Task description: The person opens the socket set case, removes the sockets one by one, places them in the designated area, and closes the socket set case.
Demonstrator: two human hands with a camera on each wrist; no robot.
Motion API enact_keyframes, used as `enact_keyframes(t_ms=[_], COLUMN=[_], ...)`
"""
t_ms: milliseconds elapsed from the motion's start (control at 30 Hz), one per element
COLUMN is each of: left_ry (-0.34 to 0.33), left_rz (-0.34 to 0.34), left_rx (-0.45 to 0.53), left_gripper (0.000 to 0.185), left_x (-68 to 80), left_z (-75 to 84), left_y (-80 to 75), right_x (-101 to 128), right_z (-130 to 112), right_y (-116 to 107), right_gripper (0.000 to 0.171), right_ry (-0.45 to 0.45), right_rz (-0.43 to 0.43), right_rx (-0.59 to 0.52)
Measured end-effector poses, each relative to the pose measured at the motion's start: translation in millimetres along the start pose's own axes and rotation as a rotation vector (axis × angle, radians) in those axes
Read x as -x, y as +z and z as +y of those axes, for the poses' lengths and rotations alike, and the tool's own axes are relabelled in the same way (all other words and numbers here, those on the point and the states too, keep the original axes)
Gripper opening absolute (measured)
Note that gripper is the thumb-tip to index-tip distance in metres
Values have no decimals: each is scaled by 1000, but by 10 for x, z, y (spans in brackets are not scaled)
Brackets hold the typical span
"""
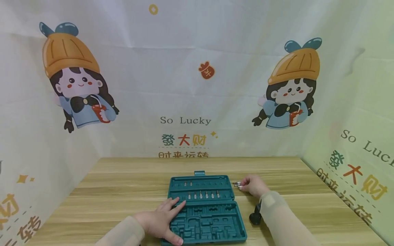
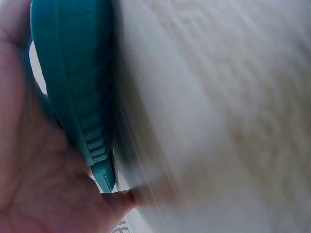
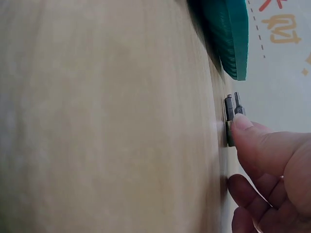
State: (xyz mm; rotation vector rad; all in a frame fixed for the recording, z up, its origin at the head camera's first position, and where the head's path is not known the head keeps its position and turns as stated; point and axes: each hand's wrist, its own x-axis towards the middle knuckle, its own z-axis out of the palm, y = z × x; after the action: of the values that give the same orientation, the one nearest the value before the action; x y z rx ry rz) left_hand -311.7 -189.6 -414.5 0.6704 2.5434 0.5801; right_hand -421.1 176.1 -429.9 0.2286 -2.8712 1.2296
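**One Bit Pinched Beside the Open Green Case**

Nearest me, my left grip (image 1: 161, 218) lies over the left edge of the green case (image 1: 209, 220), its fingers and thumb spread apart. The lower half, with its moulded compartments, is the closer part of the case on the wooden surface (image 1: 123, 186). Off its right side, a black device (image 1: 254, 218) sits at my right wrist, by the pale sleeve (image 1: 281, 215).

Farther out, the upper half (image 1: 226, 186) carries a front row of six bits (image 1: 201, 195) standing upright, and two small bits (image 1: 188, 183) in the row behind. Just right of this half, my right grip (image 1: 254, 185) is clamped on a slim metal bit (image 3: 238, 99) between thumb and finger; a second bit (image 3: 230, 109) is close beside it, low by the surface. A latch (image 1: 199, 173) juts from the case's far edge.

Beyond the surface hangs a pale curtain (image 1: 138, 85), printed with two orange-hatted figures and "So Lucky" (image 1: 185, 120).
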Motion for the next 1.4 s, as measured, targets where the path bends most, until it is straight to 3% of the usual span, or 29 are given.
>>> enact_keyframes(t_ms=[600, 1100, 1400], left_ry=[-23, -16, -25], left_rz=[-12, 9, 12], left_rx=[15, 13, -35], left_gripper=[105, 106, 105], left_x=[20, 13, 25], left_z=[24, 5, 49], left_y=[-12, 21, 16], right_x=[41, 30, 44], right_z=[-36, -33, -85], right_y=[20, 14, -63], right_gripper=[8, 16, 21], right_ry=[8, 30, 32], right_rz=[8, 5, -8], right_rx=[34, -19, -1])
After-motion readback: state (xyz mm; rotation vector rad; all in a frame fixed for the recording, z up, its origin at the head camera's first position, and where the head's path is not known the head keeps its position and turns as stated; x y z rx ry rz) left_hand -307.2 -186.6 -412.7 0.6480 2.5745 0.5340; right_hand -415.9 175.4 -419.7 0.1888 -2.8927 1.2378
